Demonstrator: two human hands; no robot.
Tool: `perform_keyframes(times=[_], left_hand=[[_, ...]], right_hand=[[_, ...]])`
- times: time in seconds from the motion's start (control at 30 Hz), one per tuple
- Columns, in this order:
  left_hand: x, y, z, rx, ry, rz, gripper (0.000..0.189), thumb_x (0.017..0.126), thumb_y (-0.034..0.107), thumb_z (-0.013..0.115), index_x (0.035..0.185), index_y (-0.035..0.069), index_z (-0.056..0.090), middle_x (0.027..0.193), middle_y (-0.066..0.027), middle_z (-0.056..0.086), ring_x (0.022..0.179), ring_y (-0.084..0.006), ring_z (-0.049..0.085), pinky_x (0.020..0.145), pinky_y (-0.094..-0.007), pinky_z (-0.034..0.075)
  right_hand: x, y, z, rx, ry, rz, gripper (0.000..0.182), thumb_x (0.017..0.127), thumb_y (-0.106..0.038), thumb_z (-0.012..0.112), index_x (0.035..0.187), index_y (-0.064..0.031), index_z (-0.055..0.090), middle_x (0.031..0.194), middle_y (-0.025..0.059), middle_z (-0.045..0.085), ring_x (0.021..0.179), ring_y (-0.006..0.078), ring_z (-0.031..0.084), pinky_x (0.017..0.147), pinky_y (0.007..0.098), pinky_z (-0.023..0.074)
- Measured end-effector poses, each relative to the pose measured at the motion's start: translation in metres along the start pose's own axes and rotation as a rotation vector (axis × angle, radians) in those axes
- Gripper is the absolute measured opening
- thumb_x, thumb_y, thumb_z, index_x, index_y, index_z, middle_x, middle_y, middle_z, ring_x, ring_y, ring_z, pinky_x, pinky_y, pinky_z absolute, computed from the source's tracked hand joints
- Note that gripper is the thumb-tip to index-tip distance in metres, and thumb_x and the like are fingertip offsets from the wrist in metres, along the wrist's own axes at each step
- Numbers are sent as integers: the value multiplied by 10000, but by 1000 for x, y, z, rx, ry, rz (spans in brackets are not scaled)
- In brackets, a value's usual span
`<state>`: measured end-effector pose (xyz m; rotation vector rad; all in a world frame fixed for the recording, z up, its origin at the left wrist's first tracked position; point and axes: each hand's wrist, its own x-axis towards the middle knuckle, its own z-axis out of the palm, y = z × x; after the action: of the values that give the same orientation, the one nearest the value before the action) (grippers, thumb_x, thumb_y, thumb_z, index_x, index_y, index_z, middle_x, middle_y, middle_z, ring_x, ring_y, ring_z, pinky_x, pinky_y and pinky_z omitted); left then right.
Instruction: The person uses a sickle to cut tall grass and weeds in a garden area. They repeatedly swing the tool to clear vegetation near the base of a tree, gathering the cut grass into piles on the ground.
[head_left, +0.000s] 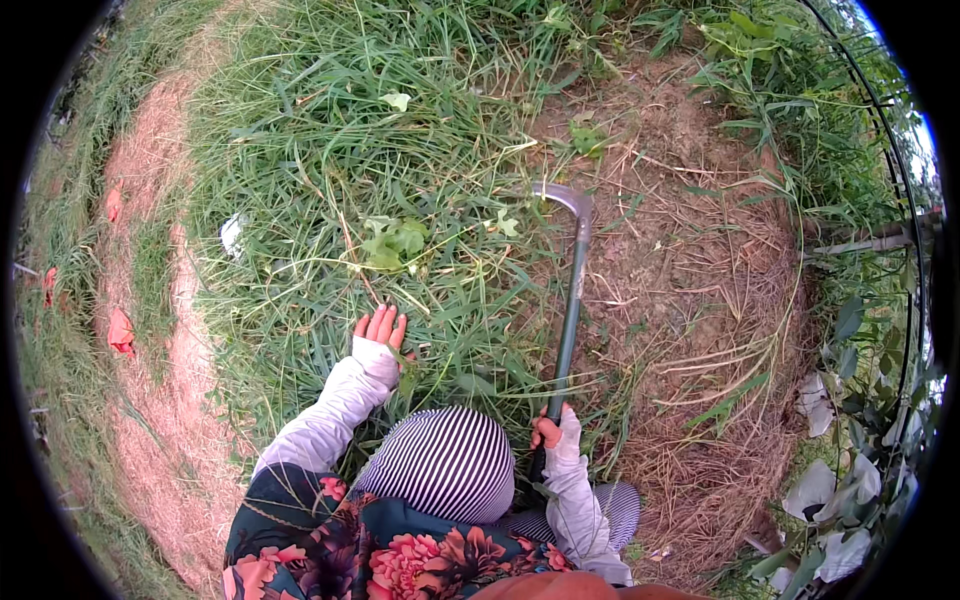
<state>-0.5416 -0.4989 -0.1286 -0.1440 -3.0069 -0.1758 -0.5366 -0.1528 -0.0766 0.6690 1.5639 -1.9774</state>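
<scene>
My right hand (551, 429) is closed around the dark handle of a sickle (571, 315). The tool points away from me, and its curved metal blade bends left at the far end, beside the grass edge. My left hand (384, 330) rests on the tall green grass (337, 187), palm down, fingers extended and holding nothing that I can see. A broad-leaved vine (394, 244) lies among the blades just beyond the left fingertips. Both forearms wear white sleeves, and my striped knee (450, 465) is bent between them.
Bare soil with dry straw (690, 262) stretches right of the sickle. Farther right stand leafy plants with white bags (840, 487), and a dark hose or wire (892, 150) curves along them. A strip of dry grass (195, 375) and red scraps (120, 331) lie left.
</scene>
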Motion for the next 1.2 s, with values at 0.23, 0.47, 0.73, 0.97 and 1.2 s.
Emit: perform_keyframes(times=[0.23, 0.47, 0.73, 0.97, 1.2], left_hand=[[-12, 11, 22, 13, 176, 2, 720, 587, 304, 731, 1209, 54, 469, 1307, -141, 424, 1225, -307, 388, 972, -458, 298], [-18, -26, 82, 271, 320, 162, 505, 753, 386, 516, 1146, 69, 507, 1230, -146, 514, 1122, -300, 491, 908, -442, 358], [-5, -16, 86, 239, 217, 130, 435, 822, 306, 420, 1171, 64, 516, 1256, -148, 506, 1162, -293, 472, 930, -427, 340], [-4, -28, 90, 189, 5, 81, 600, 636, 392, 608, 1147, 91, 516, 1321, -141, 430, 1197, -297, 432, 913, -459, 354], [17, -34, 67, -117, -302, -250, 572, 640, 257, 672, 1159, 96, 492, 1281, -158, 430, 1170, -353, 426, 937, -426, 379]], right_hand=[[34, 7, -48, -205, 251, -226, 180, 761, -17, 510, 903, -60, 408, 616, 28, 449, 393, 113, 432, 351, 242, 376], [66, 60, -52, -207, 385, -109, 67, 812, -101, 526, 853, -75, 478, 596, 28, 461, 406, 143, 407, 364, 271, 309], [72, 70, -51, -240, 521, -34, 120, 877, -204, 492, 894, -93, 533, 680, 11, 498, 454, 132, 429, 388, 259, 355], [76, 60, -48, -362, 426, -57, 195, 759, -23, 580, 934, -37, 495, 679, 35, 486, 430, 126, 449, 369, 269, 375], [59, 15, -38, -208, 232, 73, 164, 740, -18, 540, 847, -57, 423, 586, 36, 455, 392, 155, 473, 349, 277, 404]])
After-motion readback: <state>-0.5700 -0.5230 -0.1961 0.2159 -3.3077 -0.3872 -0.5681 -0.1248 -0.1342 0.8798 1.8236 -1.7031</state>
